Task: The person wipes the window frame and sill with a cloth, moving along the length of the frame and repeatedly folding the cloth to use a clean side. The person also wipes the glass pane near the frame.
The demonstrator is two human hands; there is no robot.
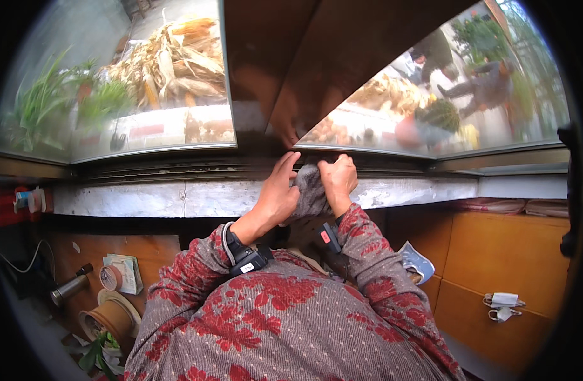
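A grey, fuzzy cloth [310, 193] hangs bunched over the inner edge of the white windowsill [215, 199]. Gripping its right side is my right hand [341, 178], with the fingers curled at the sliding-window track [196, 169]. My left hand [276, 193] lies along the cloth's left side, thumb beside the fabric. Its fingers stretch forward to the foot of the dark window frame [258, 109]. Whether the left hand pinches any cloth is not clear. The cloth's far end is hidden between the hands and the track.
Glass panes [177, 128] stand close ahead, with corn husks [177, 62] and people beyond them. At lower left are a flowerpot [103, 316], a metal cylinder [71, 289] and papers [127, 274]. White masks [504, 300] lie on the wooden surface [501, 257] at right.
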